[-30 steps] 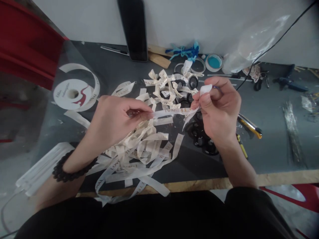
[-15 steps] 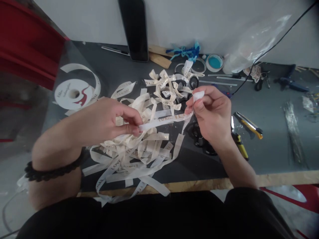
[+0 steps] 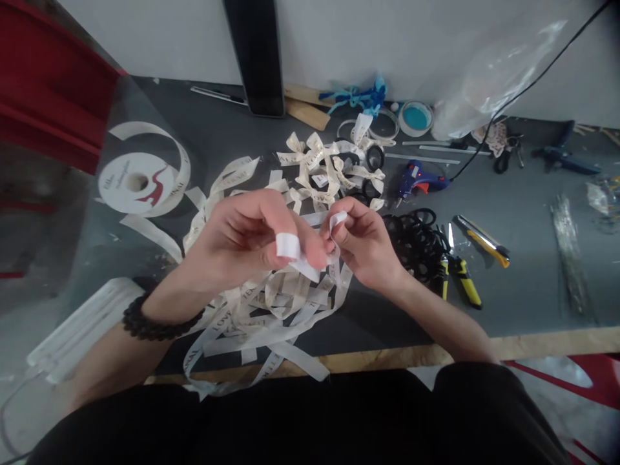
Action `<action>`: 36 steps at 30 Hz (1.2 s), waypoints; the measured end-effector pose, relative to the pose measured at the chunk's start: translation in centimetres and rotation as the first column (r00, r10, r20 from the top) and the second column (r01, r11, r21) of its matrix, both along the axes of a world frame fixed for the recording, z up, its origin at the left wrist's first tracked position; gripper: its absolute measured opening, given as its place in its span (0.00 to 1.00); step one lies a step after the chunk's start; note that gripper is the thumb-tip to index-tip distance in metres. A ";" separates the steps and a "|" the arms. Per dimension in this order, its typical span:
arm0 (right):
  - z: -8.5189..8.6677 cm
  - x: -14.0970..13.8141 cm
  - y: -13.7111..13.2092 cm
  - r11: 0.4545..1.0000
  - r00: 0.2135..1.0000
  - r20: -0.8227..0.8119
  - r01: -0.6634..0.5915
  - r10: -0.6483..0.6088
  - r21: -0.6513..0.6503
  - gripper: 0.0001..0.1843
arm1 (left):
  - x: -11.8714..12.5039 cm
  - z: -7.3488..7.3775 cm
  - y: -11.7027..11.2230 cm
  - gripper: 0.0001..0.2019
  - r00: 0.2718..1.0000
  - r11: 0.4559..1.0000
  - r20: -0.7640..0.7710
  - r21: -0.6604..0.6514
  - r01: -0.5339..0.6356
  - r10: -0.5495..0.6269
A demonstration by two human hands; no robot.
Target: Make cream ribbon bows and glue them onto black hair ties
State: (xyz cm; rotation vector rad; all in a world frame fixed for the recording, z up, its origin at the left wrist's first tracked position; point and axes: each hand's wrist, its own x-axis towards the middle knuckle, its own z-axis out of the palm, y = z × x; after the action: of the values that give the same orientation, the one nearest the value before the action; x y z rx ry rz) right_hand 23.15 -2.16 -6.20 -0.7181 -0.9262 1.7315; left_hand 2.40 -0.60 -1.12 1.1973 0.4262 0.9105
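Note:
Between my two hands runs a white ribbon [image 3: 287, 247], folded into loops. My left hand [image 3: 252, 239] is closed on it, with one loop passing over the fingertips. My right hand [image 3: 365, 244] pinches another fold of the same ribbon, and the fingers of both hands nearly meet. Beneath them lies a loose pile of cut printed ribbon strips [image 3: 232, 320], partly hidden by my hands. Just beyond the hands sit several small ribbon bows [image 3: 322, 165]. A heap of black hair ties [image 3: 416, 239] lies to the right of my right hand.
A ribbon spool [image 3: 138, 183] lies at the left. On the right are a blue glue gun [image 3: 420, 181], yellow-handled scissors [image 3: 465, 284], a utility knife [image 3: 482, 242] and thin wires [image 3: 571, 258]. A phone [image 3: 256, 58] leans against the wall; a cord [image 3: 533, 90] crosses the upper right.
Both hands have come together: the left moved right, the right moved left and slightly down. The ribbon stretched between them is now gathered into loops. The glue gun and hair ties have come into view.

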 end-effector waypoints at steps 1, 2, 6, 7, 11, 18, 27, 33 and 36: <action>0.0 0.0 0.1 1.000 1.000 0.001 0.020 -0.020 -0.017 0.17 | 0.1 -0.3 0.0 0.05 1.000 1.000 0.005 -0.019 -0.005 0.005; 0.0 0.1 0.2 0.999 0.999 0.001 0.040 -0.040 -0.030 0.18 | 0.2 -0.5 0.1 0.04 1.000 0.999 -0.001 -0.043 -0.023 0.023; 0.3 0.4 0.5 0.998 0.998 -0.008 0.064 -0.064 -0.013 0.19 | 0.5 -1.3 0.2 0.06 0.997 0.990 -0.038 -0.123 -0.074 0.069; 0.3 0.4 0.4 0.998 0.998 0.004 0.065 -0.065 0.014 0.18 | 0.6 -1.5 0.1 0.06 0.997 0.988 -0.040 -0.136 -0.069 0.064; 0.3 0.0 -0.3 0.988 0.989 0.092 0.102 -0.113 0.118 0.10 | 0.9 -2.1 0.0 0.08 0.996 0.989 -0.048 -0.123 -0.083 0.078; 0.1 -0.2 -0.9 0.988 0.983 0.110 0.142 -0.149 0.065 0.13 | 0.8 -1.7 0.6 0.21 0.996 0.995 -0.080 -0.093 0.038 -0.046; 1.0 -0.1 -1.0 0.962 0.928 0.260 0.246 -0.269 0.116 0.13 | 0.6 -1.9 0.0 0.09 0.960 0.987 -0.246 -0.054 -0.153 0.136; 1.7 -0.1 -1.2 0.951 0.879 0.372 0.239 -0.297 0.195 0.18 | 0.7 -0.9 0.1 0.20 0.897 0.972 -0.443 -0.209 -0.111 0.007; 1.6 0.2 -1.4 0.952 0.836 0.468 0.193 -0.287 0.239 0.19 | 0.3 -0.9 0.4 0.15 0.864 0.979 -0.503 -0.184 -0.089 -0.016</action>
State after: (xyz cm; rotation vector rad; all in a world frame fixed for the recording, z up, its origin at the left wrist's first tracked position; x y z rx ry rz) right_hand 23.36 -3.52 -4.58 -1.1386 -1.2658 1.2315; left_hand 2.74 -0.22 -1.98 1.2342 0.9448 0.5560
